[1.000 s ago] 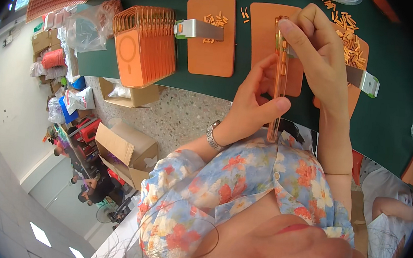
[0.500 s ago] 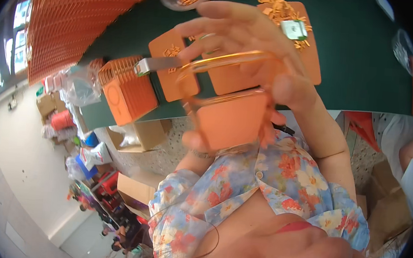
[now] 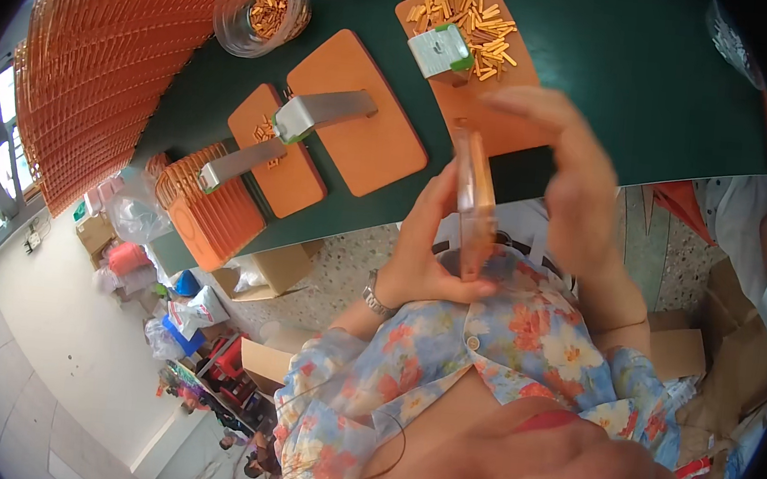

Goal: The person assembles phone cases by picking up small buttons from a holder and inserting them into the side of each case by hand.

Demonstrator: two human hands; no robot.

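My left hand point(image 3: 417, 256), with a metal watch at its wrist, grips an orange phone case point(image 3: 478, 198) in front of my chest. The case stands nearly edge-on, so its face is mostly hidden. Just right of it is my right hand point(image 3: 579, 197), blurred, fingers stretched and apart, with nothing seen in it. Its fingertips are over an orange board point(image 3: 525, 133). A pile of small orange pieces point(image 3: 462, 23) lies on that board, beside a silver block with green edging point(image 3: 441, 53).
Two more orange boards point(image 3: 355, 146) point(image 3: 296, 191) lie left on the green table point(image 3: 635, 79), with metal strips point(image 3: 330, 114) point(image 3: 244, 163) across them. A stack of orange cases point(image 3: 212, 215) stands at the edge. Long rows of orange frames point(image 3: 116, 61) and a clear tub point(image 3: 229, 21) are behind.
The case has turned from facing me to nearly edge-on, and my right hand has come off it to the right. The view has shifted, so the table things sit lower and further left.
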